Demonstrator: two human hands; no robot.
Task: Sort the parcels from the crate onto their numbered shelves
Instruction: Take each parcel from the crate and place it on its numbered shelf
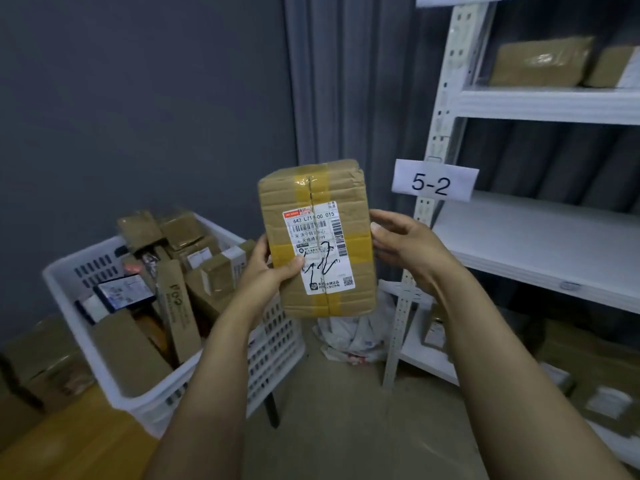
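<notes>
Grip: left hand [266, 269], right hand [408, 248], one parcel [313, 192].

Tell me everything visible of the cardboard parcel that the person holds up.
The parcel is a brown cardboard box, creased and dented, bound with yellowish tape along and across. A white shipping label with barcodes, printed text and a black handwritten scrawl sits on its front. It is held roughly upright, front toward the camera, between the white crate and the shelf rack. The left hand grips its left edge, thumb on the label; the right hand holds its right edge.
</notes>
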